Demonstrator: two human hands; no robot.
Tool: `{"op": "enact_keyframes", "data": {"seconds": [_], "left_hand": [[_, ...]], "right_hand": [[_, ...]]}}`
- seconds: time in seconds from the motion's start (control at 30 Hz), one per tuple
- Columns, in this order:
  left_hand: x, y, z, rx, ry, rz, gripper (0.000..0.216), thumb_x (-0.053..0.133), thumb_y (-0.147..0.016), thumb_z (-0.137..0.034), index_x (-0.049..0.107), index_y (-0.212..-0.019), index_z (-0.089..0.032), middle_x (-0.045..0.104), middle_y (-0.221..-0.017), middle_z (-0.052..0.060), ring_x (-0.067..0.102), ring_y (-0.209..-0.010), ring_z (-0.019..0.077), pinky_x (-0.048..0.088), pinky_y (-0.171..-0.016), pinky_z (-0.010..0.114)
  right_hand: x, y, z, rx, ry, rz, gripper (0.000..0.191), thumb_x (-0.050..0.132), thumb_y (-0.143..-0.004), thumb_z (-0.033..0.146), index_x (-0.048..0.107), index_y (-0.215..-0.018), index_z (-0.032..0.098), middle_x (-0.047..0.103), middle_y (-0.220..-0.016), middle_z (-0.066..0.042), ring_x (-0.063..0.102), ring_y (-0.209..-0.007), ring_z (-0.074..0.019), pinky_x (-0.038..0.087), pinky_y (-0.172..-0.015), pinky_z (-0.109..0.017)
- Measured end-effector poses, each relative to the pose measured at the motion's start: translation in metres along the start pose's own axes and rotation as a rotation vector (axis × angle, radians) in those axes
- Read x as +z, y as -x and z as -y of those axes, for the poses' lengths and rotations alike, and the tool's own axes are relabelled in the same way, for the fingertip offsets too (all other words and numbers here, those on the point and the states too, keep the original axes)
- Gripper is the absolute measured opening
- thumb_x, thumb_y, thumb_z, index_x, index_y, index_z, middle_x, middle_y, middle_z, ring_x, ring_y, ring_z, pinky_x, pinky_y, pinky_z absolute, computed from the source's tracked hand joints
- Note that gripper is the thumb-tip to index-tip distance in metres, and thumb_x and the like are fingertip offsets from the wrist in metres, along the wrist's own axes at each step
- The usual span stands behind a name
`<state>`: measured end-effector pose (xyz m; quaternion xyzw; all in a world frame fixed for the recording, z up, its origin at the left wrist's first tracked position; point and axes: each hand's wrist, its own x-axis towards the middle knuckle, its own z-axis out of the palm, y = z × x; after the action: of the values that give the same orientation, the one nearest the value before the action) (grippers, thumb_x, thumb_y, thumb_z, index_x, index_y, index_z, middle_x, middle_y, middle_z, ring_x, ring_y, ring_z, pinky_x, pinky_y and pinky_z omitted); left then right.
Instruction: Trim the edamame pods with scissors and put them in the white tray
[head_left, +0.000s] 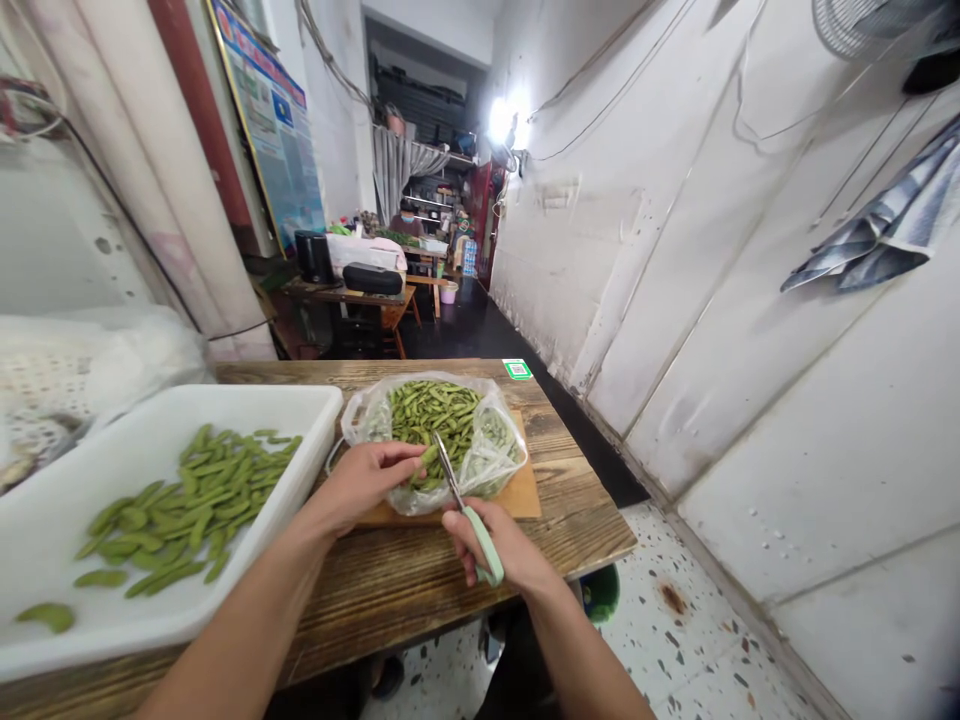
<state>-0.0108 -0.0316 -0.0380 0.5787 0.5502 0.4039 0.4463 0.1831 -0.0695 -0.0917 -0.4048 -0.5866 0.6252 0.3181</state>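
Between the thumb and fingers of my left hand [373, 480] is a green soybean pod [429, 457], pinched over the bag. My right hand [491, 540] grips the pale green handles of a pair of scissors [480, 540]; the blades point up and away, their tips close beside the pod. Under both lies a clear plastic bag [491, 470] spread wide, full of soybean pods [439, 408]. It rests on a wooden board [529, 492]. To the left, a white plastic tub [315, 420] holds a loose layer of pods [202, 490].
The wooden table [577, 500] ends to the right, with a green bin [602, 592] below its edge. A QR-code sticker [517, 369] is at the far corner. A plastic-covered basket [67, 380] stands behind the tub. Further back, a person [407, 220] sits at another table.
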Motion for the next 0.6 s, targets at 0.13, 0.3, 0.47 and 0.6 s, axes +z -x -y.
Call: {"op": "enact_keyframes", "data": {"seconds": [0.13, 0.3, 0.47, 0.6], "left_hand": [[-0.001, 0.002, 0.000, -0.002, -0.011, 0.012, 0.039, 0.071, -0.056, -0.042, 0.076, -0.087, -0.019, 0.075, -0.068, 0.004, 0.066, -0.068, 0.0223, 0.046, -0.066, 0.029], [-0.001, 0.000, 0.007, 0.029, -0.041, 0.040, 0.032, 0.069, -0.058, -0.040, 0.076, -0.082, -0.020, 0.075, -0.071, 0.003, 0.065, -0.066, 0.0214, 0.045, -0.063, 0.028], [0.002, 0.000, 0.011, -0.073, 0.048, 0.050, 0.030, 0.073, -0.055, -0.038, 0.074, -0.079, -0.019, 0.072, -0.062, 0.001, 0.059, -0.053, 0.0168, 0.043, -0.055, 0.026], [0.004, -0.001, 0.010, -0.149, 0.221, -0.027, 0.031, 0.078, -0.053, -0.033, 0.067, -0.077, -0.017, 0.067, -0.056, -0.001, 0.061, -0.052, 0.0150, 0.046, -0.053, 0.025]], "right_hand": [[-0.002, 0.000, 0.003, -0.004, 0.038, 0.009, 0.048, 0.057, -0.078, 0.064, 0.053, -0.087, 0.017, 0.044, -0.054, 0.008, 0.041, -0.036, -0.0050, 0.038, -0.032, -0.016], [-0.005, 0.001, 0.007, 0.019, 0.070, -0.007, 0.045, 0.060, -0.077, 0.063, 0.054, -0.078, 0.019, 0.040, -0.047, 0.008, 0.037, -0.033, -0.0060, 0.035, -0.030, -0.018], [-0.006, 0.001, 0.009, 0.072, 0.049, -0.031, 0.044, 0.065, -0.072, 0.062, 0.056, -0.076, 0.019, 0.037, -0.039, 0.010, 0.034, -0.030, -0.0066, 0.031, -0.028, -0.019], [-0.004, 0.000, 0.004, 0.074, -0.009, -0.025, 0.047, 0.066, -0.070, 0.062, 0.053, -0.082, 0.018, 0.042, -0.046, 0.009, 0.038, -0.034, -0.0066, 0.035, -0.030, -0.019]]}}
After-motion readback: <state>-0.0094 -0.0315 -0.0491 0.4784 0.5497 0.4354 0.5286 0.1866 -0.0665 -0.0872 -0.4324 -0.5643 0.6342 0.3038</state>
